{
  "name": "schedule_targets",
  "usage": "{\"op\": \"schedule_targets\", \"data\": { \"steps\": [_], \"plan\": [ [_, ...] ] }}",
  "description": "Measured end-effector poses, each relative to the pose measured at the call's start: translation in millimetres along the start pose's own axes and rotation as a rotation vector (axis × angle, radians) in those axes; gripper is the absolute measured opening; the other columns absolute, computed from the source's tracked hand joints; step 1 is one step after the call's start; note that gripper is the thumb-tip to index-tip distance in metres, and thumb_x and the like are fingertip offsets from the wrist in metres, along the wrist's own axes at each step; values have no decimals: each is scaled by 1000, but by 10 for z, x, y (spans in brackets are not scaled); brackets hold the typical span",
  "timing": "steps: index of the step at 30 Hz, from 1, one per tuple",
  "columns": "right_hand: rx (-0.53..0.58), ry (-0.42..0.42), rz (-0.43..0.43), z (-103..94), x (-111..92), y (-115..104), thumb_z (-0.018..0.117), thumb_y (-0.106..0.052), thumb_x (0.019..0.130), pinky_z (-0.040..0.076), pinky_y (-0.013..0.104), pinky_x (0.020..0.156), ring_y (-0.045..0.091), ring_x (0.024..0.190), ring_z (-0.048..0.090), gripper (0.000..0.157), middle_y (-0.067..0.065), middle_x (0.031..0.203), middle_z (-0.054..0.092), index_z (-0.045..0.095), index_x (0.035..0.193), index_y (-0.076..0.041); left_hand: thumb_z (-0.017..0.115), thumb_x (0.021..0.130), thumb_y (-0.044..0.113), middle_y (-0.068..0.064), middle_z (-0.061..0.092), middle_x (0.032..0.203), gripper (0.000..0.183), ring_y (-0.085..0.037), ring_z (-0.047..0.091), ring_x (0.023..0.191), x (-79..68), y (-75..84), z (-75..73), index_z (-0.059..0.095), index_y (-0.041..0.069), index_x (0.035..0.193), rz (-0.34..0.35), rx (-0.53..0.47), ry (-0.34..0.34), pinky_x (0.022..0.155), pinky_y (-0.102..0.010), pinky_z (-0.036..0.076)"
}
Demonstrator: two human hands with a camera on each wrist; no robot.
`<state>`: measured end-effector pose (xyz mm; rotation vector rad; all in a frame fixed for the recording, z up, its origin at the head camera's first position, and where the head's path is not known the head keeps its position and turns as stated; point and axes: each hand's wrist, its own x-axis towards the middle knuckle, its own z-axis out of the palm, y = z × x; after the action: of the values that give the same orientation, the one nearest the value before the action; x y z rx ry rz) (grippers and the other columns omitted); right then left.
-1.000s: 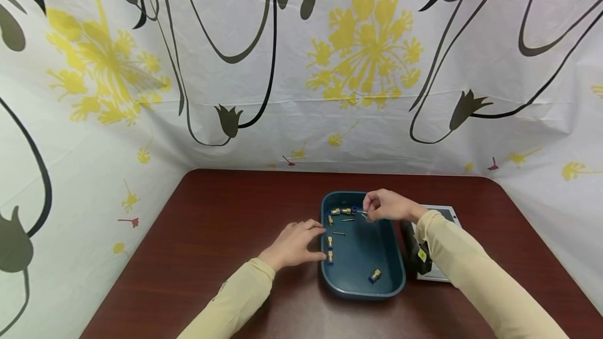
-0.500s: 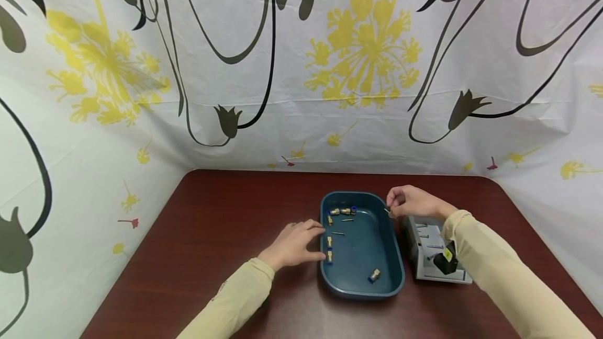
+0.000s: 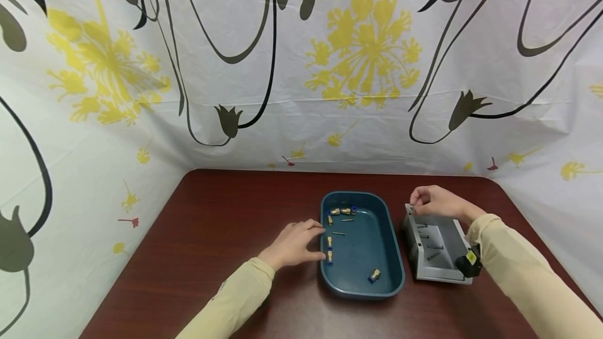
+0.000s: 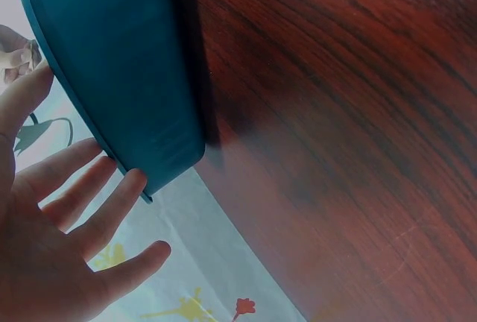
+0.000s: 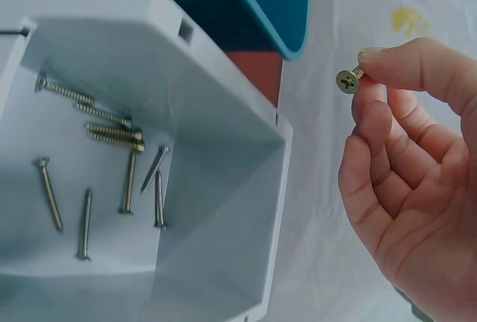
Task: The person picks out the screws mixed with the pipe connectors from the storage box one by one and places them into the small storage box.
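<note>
My right hand [image 3: 440, 203] pinches a cross-head screw [image 5: 347, 81] between thumb and forefinger. It is at the far end of a grey plastic box [image 3: 440, 275], and several screws [image 5: 86, 225] lie loose inside that box. To the left stands a blue-green tray [image 3: 363, 255] holding brass fittings with blue ends, one fitting [image 3: 374, 275] alone near the front right, and two screws [image 3: 338, 233]. My left hand [image 3: 294, 245] is spread at the tray's left side; in the left wrist view its fingertips [image 4: 134, 180] touch the rim.
Both containers stand on a dark red-brown wooden table [image 3: 226, 213]. A white cloth [image 3: 301, 82] with yellow and grey flowers hangs behind and around it. A black device [image 3: 468, 263] is strapped at my right wrist, over the box's right side.
My right hand has moved right, from inside the tray's far end to the grey box, carrying the screw. The box's inside has come into view. My left hand stays put.
</note>
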<state>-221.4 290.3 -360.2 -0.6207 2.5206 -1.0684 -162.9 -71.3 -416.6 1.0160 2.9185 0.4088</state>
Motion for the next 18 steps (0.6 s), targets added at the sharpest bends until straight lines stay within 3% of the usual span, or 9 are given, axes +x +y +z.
{"op": "schedule_targets", "data": {
  "steps": [9,18],
  "plan": [
    [18,38,61,-97,-118,85,59,-3,77,44,33,60,17,65,50,17,8,72,53,50,89,4,64,76,46,1,48,121,58,-13,45,109,-1,0,-4,53,14,123,-3,-6,-1,91,-39,33],
    [-7,52,66,-133,-210,186,60,-6,79,45,34,61,14,65,50,17,6,73,52,49,89,4,64,76,46,1,48,120,57,-13,45,108,1,-2,-2,53,14,122,0,-15,-5,90,-39,34]
  ]
}}
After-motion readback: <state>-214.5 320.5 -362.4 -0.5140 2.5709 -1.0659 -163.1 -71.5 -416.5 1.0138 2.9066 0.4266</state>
